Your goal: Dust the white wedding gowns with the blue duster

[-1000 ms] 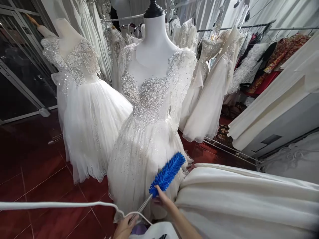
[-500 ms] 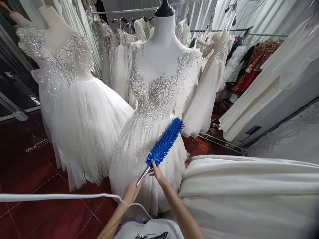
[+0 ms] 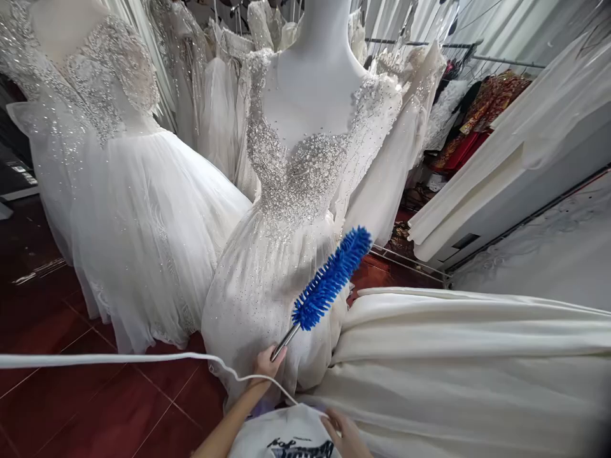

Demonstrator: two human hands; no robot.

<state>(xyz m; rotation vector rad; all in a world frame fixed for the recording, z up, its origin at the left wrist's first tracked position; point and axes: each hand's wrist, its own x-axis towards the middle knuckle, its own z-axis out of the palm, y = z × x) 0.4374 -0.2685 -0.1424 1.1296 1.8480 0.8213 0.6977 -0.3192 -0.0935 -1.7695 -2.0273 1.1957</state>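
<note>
My left hand (image 3: 268,364) is closed around the metal handle of a blue duster (image 3: 331,280). The duster's fluffy head slants up and to the right, in front of the skirt of a white beaded wedding dress (image 3: 305,184) on a mannequin. Whether the fibres touch the fabric, I cannot tell. Low in the view, my right hand (image 3: 344,434) is by the edge of the white printed garment (image 3: 286,429) on my body, its fingers bent but apart and nothing seen in them. A white cord (image 3: 143,358) runs from the left edge past my left wrist to that garment.
Another mannequin wears a sparkling white gown (image 3: 124,184) at left. Behind, several dresses hang on a rack (image 3: 420,43). White cloth (image 3: 458,356) spreads across the right front, and long white garments (image 3: 506,152) hang at right. The floor (image 3: 162,407) is dark red tile.
My right hand has left the base of the duster's head and dropped down beside my garment. The duster in my left hand has shifted slightly right. The view has moved closer to the dresses.
</note>
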